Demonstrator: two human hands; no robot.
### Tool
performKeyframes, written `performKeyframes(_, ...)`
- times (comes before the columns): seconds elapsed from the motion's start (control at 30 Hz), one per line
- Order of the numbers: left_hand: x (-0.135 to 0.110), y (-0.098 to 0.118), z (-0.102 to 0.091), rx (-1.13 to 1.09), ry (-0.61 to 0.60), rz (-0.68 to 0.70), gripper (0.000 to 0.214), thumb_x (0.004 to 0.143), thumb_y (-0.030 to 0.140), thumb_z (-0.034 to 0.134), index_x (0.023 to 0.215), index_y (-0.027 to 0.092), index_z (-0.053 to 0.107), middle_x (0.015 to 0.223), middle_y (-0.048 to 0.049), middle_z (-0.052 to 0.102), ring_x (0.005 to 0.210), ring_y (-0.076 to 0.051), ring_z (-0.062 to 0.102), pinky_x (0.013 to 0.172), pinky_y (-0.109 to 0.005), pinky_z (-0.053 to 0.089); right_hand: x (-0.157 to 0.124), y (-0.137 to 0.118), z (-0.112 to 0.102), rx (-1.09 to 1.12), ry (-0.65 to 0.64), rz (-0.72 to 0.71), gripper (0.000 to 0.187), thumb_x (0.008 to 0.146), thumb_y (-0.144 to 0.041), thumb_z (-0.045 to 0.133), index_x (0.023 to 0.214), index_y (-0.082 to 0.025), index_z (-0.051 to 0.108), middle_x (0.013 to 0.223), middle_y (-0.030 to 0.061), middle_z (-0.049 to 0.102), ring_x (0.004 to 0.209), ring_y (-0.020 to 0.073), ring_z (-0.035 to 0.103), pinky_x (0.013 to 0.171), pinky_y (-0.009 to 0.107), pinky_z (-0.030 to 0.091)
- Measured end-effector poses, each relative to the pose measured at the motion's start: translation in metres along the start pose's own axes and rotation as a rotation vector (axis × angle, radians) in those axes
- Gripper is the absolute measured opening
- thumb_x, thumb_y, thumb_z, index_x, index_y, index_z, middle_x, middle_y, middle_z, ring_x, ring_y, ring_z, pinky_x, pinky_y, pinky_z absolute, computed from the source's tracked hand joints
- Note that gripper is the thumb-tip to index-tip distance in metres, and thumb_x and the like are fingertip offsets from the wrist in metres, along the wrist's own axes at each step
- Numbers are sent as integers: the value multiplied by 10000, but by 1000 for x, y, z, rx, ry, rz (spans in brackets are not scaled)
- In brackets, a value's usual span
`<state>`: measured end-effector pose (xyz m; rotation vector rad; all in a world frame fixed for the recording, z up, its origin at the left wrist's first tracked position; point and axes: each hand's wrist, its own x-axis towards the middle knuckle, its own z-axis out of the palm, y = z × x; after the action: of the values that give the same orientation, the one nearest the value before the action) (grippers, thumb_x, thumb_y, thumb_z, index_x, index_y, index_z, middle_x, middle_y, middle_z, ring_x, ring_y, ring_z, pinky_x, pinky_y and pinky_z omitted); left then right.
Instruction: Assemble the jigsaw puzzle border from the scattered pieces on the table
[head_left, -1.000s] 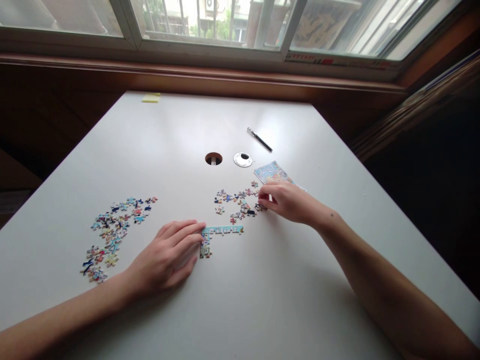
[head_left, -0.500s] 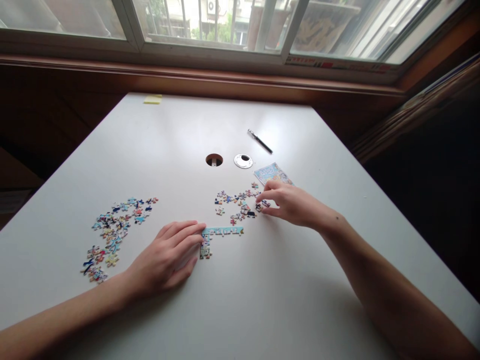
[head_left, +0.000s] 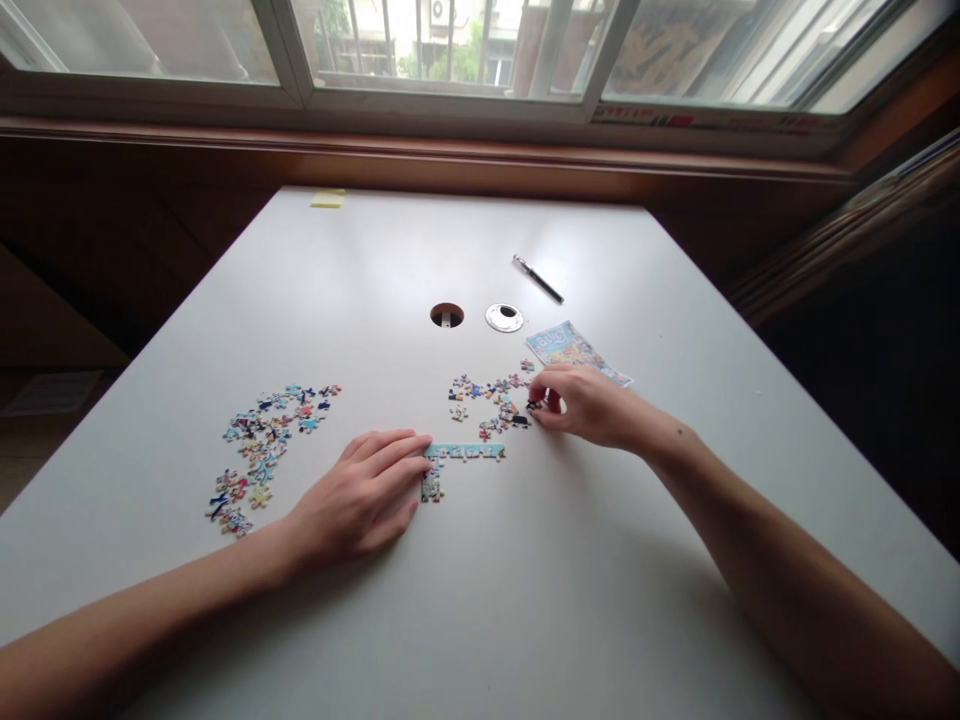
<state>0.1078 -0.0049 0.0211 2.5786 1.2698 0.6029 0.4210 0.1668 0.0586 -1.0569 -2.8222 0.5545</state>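
Note:
My left hand (head_left: pixel 367 492) lies flat with fingers stretched out, its fingertips on the corner of a joined strip of jigsaw puzzle (head_left: pixel 466 451). That strip forms an L, with a light blue top edge and a short left side. My right hand (head_left: pixel 577 402) is over the right end of a loose group of puzzle pieces (head_left: pixel 501 388), thumb and fingers pinched on a small dark puzzle piece (head_left: pixel 534 406). The fingers partly cover that piece. A larger scatter of puzzle pieces (head_left: pixel 262 440) lies left of my left hand.
Behind my right hand is a colourful picture card (head_left: pixel 566 345). Farther back lie a black pen (head_left: pixel 538 279), a round metal cover (head_left: pixel 504 318) and an open cable hole (head_left: pixel 447 315) in the white table (head_left: pixel 360 270). A yellow sticky note (head_left: pixel 328 199) is at the far edge.
My right thumb and fingers, apart before, have closed on a puzzle piece. My left hand stays on the joined strip. The whole view has shifted slightly.

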Motion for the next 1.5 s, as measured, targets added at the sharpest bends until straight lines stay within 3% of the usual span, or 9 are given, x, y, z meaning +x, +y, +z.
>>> performKeyframes(0.13, 0, 0, 0, -7, 5, -7, 390, 903, 187, 568, 1292, 202, 565, 1459, -111, 545, 1368, -282, 469, 1136, -441, 383, 0, -9, -6, 116, 77, 41, 65, 823, -199, 641, 760, -186, 636, 686, -7, 622, 623, 126, 552, 611, 256, 421)
performKeyframes(0.23, 0, 1, 0, -9, 19, 6, 396, 910, 194, 567, 1305, 193, 561, 1446, -115, 557, 1346, -277, 491, 1135, -447, 375, -3, -33, -2, 321, 112, 24, 74, 833, -243, 671, 792, -184, 653, 652, -21, 612, 580, 107, 544, 566, 234, 425)
performKeyframes(0.37, 1, 1, 0, -5, 16, 22, 401, 909, 195, 561, 1310, 196, 564, 1390, -106, 604, 1301, -268, 524, 1110, -439, 385, -9, -79, 29, 614, 30, -81, 77, 887, -229, 621, 855, -181, 672, 716, 0, 663, 590, 94, 555, 537, 202, 443)
performKeyframes(0.53, 1, 3, 0, 14, 29, 22, 335, 913, 181, 547, 1244, 200, 600, 1374, -96, 615, 1300, -265, 519, 1106, -422, 374, -17, -113, 74, 570, 161, -286, 110, 906, -167, 584, 853, -196, 676, 742, 14, 661, 622, 110, 570, 592, 217, 478)
performKeyframes(0.7, -1, 3, 0, 14, 35, 22, 321, 911, 186, 561, 1226, 215, 617, 1364, -87, 624, 1300, -259, 519, 1113, -415, 372, -23, -113, 88, 458, 223, -433, 165, 945, -126, 506, 955, -182, 661, 841, 66, 672, 707, 147, 606, 644, 251, 517)
performKeyframes(1.1, 0, 4, -1, 8, 22, 24, 313, 914, 183, 554, 1218, 216, 626, 1361, -85, 633, 1301, -261, 520, 1111, -426, 372, -27, -107, 85, 160, 319, -599, 228, 974, -107, 496, 1152, -168, 626, 949, 103, 699, 776, 185, 643, 679, 307, 545)
performKeyframes(1.5, -1, 3, 1, 9, 11, 17, 297, 935, 190, 538, 1222, 207, 613, 1380, -74, 617, 1315, -266, 498, 1112, -430, 353, -24, -105, 89, 197, 310, -583, 243, 960, -85, 519, 1162, -177, 619, 946, 95, 666, 770, 171, 570, 671, 309, 522)
